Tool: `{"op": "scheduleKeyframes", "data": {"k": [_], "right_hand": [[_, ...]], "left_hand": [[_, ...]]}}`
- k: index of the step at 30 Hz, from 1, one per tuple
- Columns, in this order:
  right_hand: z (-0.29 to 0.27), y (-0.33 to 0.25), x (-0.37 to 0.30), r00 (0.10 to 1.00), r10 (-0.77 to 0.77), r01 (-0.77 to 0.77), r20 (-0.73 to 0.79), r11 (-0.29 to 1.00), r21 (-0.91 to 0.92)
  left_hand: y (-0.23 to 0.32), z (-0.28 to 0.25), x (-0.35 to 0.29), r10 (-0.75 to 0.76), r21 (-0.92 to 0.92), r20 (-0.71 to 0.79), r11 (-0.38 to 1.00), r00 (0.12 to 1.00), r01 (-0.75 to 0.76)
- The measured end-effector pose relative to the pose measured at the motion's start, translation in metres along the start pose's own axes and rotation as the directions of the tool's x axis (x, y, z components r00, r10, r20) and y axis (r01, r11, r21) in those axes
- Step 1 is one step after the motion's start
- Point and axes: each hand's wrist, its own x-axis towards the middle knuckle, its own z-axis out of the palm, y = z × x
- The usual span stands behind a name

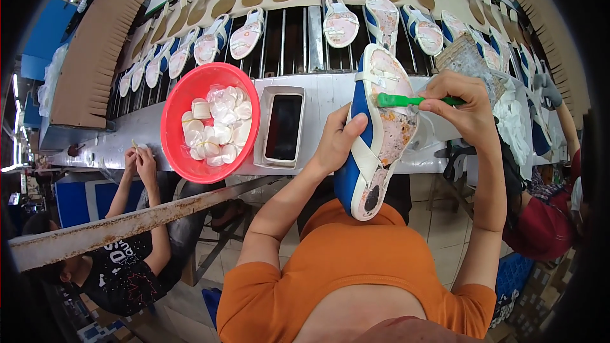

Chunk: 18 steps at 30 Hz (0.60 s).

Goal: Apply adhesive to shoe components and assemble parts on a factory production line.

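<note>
At centre frame, the left hand (337,143) wraps its fingers around a blue-and-white sandal (376,127), tilting its underside up for brushing. The right hand (467,111) pinches a green brush (406,100) against the sole. A red bowl (175,98) sits left on the tabletop (324,92).

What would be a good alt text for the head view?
The left hand holds a blue and white sandal while the right hand holds a green brush against its insole. A red bowl of white pieces sits nearby.
</note>
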Motion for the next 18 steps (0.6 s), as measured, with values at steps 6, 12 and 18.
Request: {"op": "scheduleKeyframes", "data": {"k": [6, 12, 18], "right_hand": [[-0.003, -0.006, -0.004, 0.994, -0.102, 0.105, 0.049, 0.993, -0.055], [0.002, -0.012, -0.015, 0.981, -0.184, 0.194, 0.062, 0.924, -0.331], [0.014, -0.02, -0.029, 0.969, -0.228, 0.248, 0.098, 0.852, -0.462]], "left_hand": [[-0.008, -0.003, 0.002, -0.031, -0.045, -0.032, 0.999, 0.999, 0.03], [-0.008, 0.0, 0.005, -0.017, -0.086, -0.123, 0.996, 0.992, 0.007], [-0.011, -0.004, 0.009, -0.014, -0.147, -0.159, 0.989, 0.987, -0.01]]}}
